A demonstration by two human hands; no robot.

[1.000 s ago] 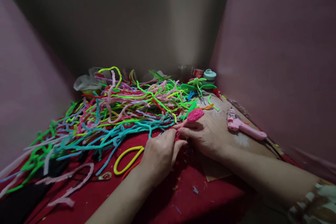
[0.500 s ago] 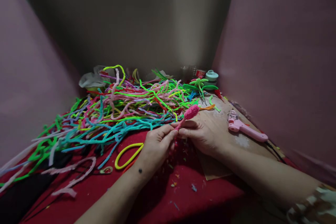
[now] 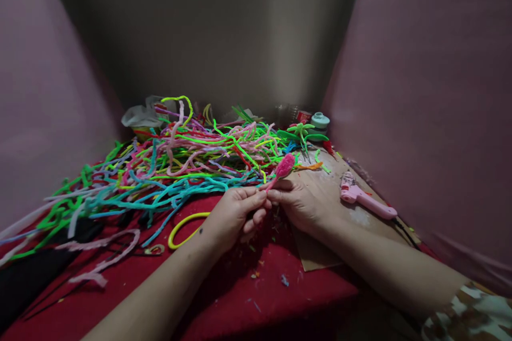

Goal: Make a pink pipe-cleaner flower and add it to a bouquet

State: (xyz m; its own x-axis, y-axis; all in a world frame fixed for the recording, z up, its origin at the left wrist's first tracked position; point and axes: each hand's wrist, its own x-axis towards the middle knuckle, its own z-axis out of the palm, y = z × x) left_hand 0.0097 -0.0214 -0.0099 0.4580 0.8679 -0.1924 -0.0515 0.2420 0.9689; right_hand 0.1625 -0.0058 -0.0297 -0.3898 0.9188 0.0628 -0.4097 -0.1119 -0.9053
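Note:
A bright pink fuzzy pipe-cleaner piece (image 3: pixel 285 167), a petal-like loop on a thin twisted stem, points up and to the right above the table. My left hand (image 3: pixel 240 213) pinches the lower end of its stem between thumb and forefinger, the other fingers curled. Close against it, my right hand (image 3: pixel 300 205) is closed on the stem too, its thumb meeting the left fingertips. Both hands are over the front of the red cloth (image 3: pixel 240 287). Their fingers hide the bottom of the stem.
A large heap of coloured pipe cleaners (image 3: pixel 208 154) spreads behind and left. On the right, a pink glue gun (image 3: pixel 366 200) lies on a brown board (image 3: pixel 320 256). A green pipe-cleaner flower (image 3: pixel 302 130) and a pale-green-capped jar (image 3: pixel 320 120) stand behind. A yellow loop (image 3: pixel 176 232) lies left.
The pink piece has turned so its looped face shows more. My left hand has rolled, bringing its curled lower fingers into view. The whole view has shifted slightly.

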